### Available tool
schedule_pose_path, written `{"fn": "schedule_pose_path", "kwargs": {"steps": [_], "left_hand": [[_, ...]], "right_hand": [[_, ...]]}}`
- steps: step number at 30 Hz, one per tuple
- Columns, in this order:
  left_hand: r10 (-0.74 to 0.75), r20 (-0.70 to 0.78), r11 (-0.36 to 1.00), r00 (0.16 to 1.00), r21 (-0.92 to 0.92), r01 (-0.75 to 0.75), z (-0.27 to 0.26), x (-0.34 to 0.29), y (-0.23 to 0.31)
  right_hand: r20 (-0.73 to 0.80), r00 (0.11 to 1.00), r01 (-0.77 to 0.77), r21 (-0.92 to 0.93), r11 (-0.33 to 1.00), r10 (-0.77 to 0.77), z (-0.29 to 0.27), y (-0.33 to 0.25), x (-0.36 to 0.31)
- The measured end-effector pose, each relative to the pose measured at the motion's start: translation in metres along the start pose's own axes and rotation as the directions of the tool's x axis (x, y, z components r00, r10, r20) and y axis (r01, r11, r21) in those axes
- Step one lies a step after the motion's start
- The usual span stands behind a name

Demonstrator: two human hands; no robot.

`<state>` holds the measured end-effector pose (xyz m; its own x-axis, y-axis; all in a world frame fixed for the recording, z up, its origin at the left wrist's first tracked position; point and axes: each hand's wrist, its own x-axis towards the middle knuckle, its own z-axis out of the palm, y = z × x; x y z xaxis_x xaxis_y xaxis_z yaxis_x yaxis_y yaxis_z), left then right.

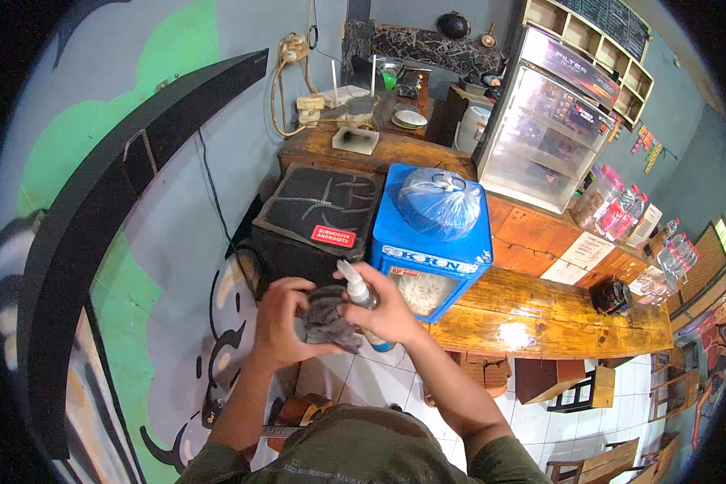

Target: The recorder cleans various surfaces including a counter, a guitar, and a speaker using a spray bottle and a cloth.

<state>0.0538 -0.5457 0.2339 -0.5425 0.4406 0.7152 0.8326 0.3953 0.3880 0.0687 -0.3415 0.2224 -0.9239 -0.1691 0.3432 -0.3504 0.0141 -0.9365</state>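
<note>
My left hand (278, 327) is curled around a bunched dark grey cloth (331, 321), its thumb and fingers on the cloth's edges. Close beside it, my right hand (391, 310) grips a small spray bottle (356, 289) with a white nozzle. The bottle stands nearly upright against the cloth's right side, and my palm covers part of it. Just beyond both hands is a black speaker box (306, 206) with a red sticker. To its right stands a blue tin box (387, 230) with a glass front and pale contents, topped by a knotted clear plastic bag (440, 202).
A glossy wooden counter (557, 319) runs to the right, below a glass display fridge (548, 129). Jars and bottles (621, 210) line a ledge. A long black panel (97, 202) juts from the left wall. Below me lies a guitar (302, 410); wooden chairs (601, 387) stand at right.
</note>
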Motion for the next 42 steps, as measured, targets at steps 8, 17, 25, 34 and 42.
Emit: {"fn": "schedule_pose_path", "kwargs": {"steps": [8,17,25,34,42], "left_hand": [[-0.081,-0.048,0.996,0.996,-0.027,0.080,0.007,-0.005,-0.015],[-0.605,-0.012,0.683,0.796,-0.521,0.512,-0.014,-0.002,-0.025],[-0.576,-0.164,0.642,0.801,-0.697,0.319,-0.035,0.000,-0.039],[-0.171,-0.553,0.984,0.816,-0.141,0.110,-0.046,0.063,-0.048],[0.016,0.327,0.992,0.945,-0.123,0.025,0.044,0.136,-0.071]], "right_hand": [[0.080,0.984,-0.162,0.037,0.986,0.158,-0.013,-0.050,0.035],[0.066,0.986,-0.139,-0.194,0.971,0.154,-0.021,-0.049,0.053],[0.111,0.944,-0.318,0.039,0.947,0.312,-0.070,-0.096,0.116],[0.140,0.955,-0.254,-0.071,0.965,0.261,-0.103,-0.108,0.169],[0.169,0.949,-0.252,-0.100,0.962,0.266,-0.149,-0.093,0.208]]}}
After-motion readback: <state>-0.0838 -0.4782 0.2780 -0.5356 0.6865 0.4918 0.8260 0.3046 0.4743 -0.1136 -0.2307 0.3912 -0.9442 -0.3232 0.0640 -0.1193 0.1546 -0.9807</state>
